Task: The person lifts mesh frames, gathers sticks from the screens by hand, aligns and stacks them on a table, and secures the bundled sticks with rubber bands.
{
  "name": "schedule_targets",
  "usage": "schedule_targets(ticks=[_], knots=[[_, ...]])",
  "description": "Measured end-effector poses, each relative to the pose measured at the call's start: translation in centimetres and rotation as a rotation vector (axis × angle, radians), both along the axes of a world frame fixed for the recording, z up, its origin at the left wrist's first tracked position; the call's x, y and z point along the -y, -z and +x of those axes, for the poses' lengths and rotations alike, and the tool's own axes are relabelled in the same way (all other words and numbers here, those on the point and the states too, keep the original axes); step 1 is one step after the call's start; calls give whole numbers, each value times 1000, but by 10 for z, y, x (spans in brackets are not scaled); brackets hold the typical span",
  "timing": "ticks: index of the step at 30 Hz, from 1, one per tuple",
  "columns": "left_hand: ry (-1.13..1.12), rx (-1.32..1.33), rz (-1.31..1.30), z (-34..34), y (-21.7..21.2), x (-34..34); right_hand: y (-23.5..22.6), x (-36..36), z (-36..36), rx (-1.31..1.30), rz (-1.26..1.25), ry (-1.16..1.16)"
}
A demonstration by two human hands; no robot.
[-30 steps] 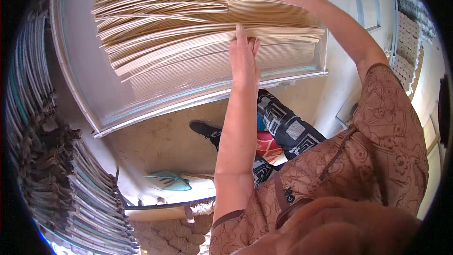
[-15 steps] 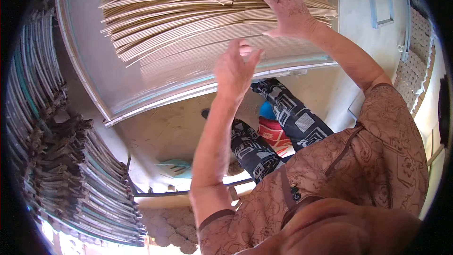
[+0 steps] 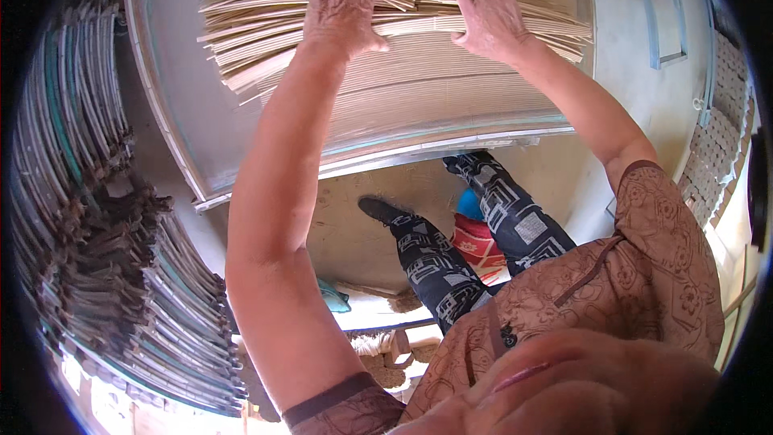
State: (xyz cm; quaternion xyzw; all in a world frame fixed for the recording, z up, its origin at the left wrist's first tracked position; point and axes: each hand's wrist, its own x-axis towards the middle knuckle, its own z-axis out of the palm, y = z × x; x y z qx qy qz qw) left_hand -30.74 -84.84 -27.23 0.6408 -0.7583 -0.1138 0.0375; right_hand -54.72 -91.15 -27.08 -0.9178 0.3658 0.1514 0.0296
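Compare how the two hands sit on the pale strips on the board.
The left hand lies flat with fingers spread wide, pointing up the picture; the right hand is angled, fingers closer together, pointing up-left. The left hand sits nearer the strips' fanned loose ends, the right hand nearer their other end. Both are open and press on the same strips.

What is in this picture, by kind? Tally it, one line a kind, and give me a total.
Hands: 2, the left hand and the right hand, both flat on the strips
Bundle of strips: 1
Board: 1
Legs: 2
Shoe: 1
Pile of mats: 1
Total: 8
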Motion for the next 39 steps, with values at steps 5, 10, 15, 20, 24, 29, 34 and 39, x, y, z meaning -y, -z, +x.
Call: schedule_targets(ticks=[5, 10, 15, 20, 24, 29, 34, 39], knots=[[-47, 124, 81, 2, 4, 19, 6, 13, 8, 98, -130, 41], [-88, 238, 86, -4, 4, 26, -3, 23, 30, -78, 18, 189], [-200, 265, 60, 5, 10, 28, -11, 29, 55, -71, 52, 239], [-341, 325, 31, 30, 16, 20, -14, 48, 74, -57, 177, 252], [-390, 283, 82, 38, 14, -5, -6, 53, 66, 321, 30, 32], [-6, 212, -17, -24, 3, -56, -16, 65, 48, 237, 161, -22], [129, 225, 51, -55, 11, -111, -24, 3, 176, 210, 495, 56], [-127, -130, -153, -95, -35, -121, -83, -3, 195, 204, 489, -31]])
